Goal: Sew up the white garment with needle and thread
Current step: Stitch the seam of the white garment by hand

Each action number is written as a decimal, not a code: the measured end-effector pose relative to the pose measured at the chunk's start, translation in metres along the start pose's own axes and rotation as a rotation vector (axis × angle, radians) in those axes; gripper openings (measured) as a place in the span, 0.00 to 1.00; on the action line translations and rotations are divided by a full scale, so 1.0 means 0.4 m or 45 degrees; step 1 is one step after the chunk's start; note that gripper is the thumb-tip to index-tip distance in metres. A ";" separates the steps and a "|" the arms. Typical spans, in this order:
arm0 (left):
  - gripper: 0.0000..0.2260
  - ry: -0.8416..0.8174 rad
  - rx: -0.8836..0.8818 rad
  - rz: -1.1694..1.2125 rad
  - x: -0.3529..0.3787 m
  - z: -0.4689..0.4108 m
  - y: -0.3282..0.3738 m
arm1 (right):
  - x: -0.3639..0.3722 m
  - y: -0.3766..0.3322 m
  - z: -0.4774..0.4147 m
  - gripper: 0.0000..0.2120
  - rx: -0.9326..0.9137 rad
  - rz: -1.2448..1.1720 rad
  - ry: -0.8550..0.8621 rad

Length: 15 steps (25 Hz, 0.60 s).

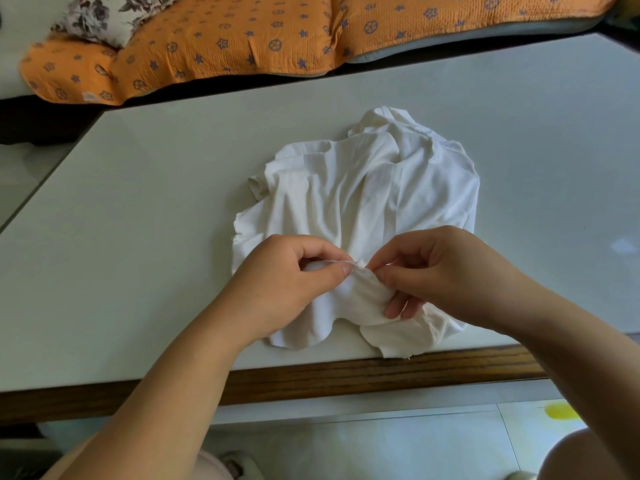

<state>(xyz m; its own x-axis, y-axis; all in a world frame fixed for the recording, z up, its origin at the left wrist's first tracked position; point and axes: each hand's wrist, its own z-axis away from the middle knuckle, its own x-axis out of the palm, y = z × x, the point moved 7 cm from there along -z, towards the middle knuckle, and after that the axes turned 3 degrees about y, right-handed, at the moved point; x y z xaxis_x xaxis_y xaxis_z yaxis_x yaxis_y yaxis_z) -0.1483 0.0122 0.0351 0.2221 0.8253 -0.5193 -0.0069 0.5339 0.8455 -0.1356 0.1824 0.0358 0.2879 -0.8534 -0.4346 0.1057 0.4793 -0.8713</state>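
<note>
**Head view: hand sewing at a table.** The white garment (363, 188) lies crumpled on the pale table (156, 202). Its near edge reaches the wooden rim (346, 375), close enough to the person for both forearms to work without stretching.

The left hand (291, 275) pinches a raised fold (360, 268) of the cloth between thumb and curled forefinger. The right hand (436, 268) pinches the same fold from the other side, and its lower fingers (398, 308) curl against the loose flap below. The two grips sit just beside each other. This is judged to hold a short stretch of edge taut and lifted off the table, so that a stitch passes only through the layers meant to be joined. The bulk of the garment, spread away from the hands, likely serves as an anchor against the pull.

A thin pale line (332, 261) runs along the top of the fold from the left fingertips and may be the thread. The needle cannot be made out; it is either too small to see or hidden inside the right-hand pinch.

**Surroundings.** Beyond the far table edge lies an orange patterned cover (207, 46) with a floral cushion (100, 19) at upper left, both well apart from the work. Below the rim, the tiled floor (381, 441) shows a yellow patch (561, 410) at right.

Nothing stands between the hands and the fold. The likely hindrances are the garment's own slack folds bunched around the pinch, and pale thread that is hard to follow against white cloth.
</note>
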 end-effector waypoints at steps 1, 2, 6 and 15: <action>0.03 -0.005 -0.004 0.007 0.000 0.000 0.000 | 0.001 0.000 0.000 0.07 -0.001 -0.009 -0.007; 0.03 -0.011 -0.010 0.020 0.000 0.000 -0.001 | 0.001 0.000 0.001 0.07 -0.003 -0.018 -0.013; 0.03 -0.027 -0.032 0.071 0.002 0.000 -0.004 | 0.001 0.001 0.002 0.06 -0.005 -0.061 -0.026; 0.03 -0.044 -0.059 0.103 0.002 0.000 -0.010 | 0.006 0.003 0.000 0.05 0.006 -0.145 -0.043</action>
<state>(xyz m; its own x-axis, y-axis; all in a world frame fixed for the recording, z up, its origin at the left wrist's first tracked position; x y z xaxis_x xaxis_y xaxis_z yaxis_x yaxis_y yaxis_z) -0.1483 0.0108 0.0315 0.2525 0.8598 -0.4439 -0.0711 0.4740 0.8776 -0.1350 0.1811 0.0336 0.3056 -0.8950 -0.3248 0.1443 0.3807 -0.9134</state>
